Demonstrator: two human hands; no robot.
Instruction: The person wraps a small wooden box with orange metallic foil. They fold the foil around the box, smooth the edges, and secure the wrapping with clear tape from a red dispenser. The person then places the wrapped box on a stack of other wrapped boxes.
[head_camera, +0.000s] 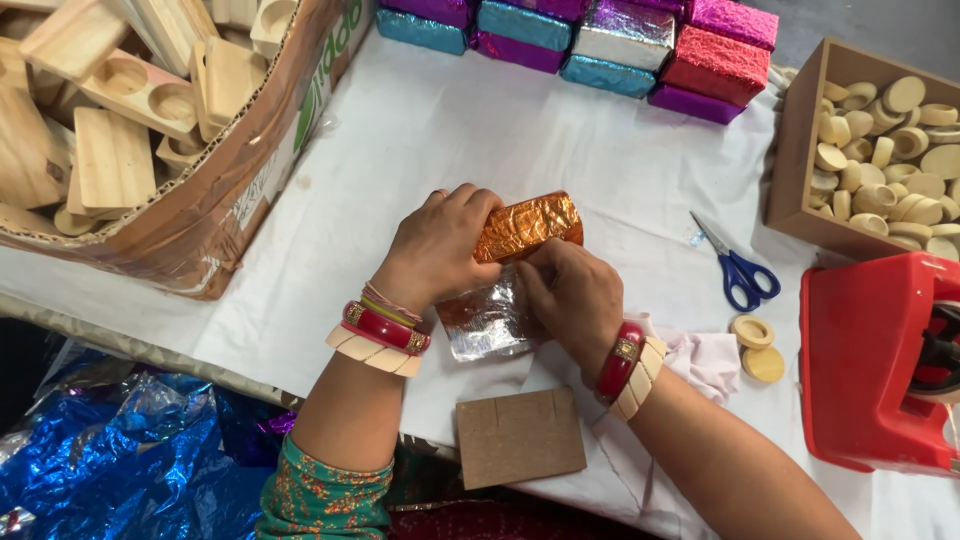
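A counter (480, 150) covered with a white cloth fills the view from above. At the far left sits a large cardboard box (230, 190) heaped with pale wooden blocks (115, 155), some with round hollows. At the near right edge stands a red plastic machine (865, 360), partly cut off by the frame. Along the far edge, finished foil-wrapped blocks (620, 40) in teal, purple, silver and pink are stacked in a row. At the far right, a smaller brown box (800, 150) holds many round wooden discs (900, 150). Crumpled blue foil (110, 450) lies below the counter's near left edge.

In the middle, both hands work on an orange foil-wrapped block (530, 225). The left hand (440, 245) is curled over the block's left end, gripping it. The right hand (575, 295) pinches the foil at the block's near side, fingers closed on it. A loose flap of foil (490, 325), silver side up, spreads beneath the hands.

A flat cardboard piece (520, 435) lies near, between the forearms. Blue-handled scissors (735, 265) lie to the right, with two loose wooden discs (757, 347) just nearer.
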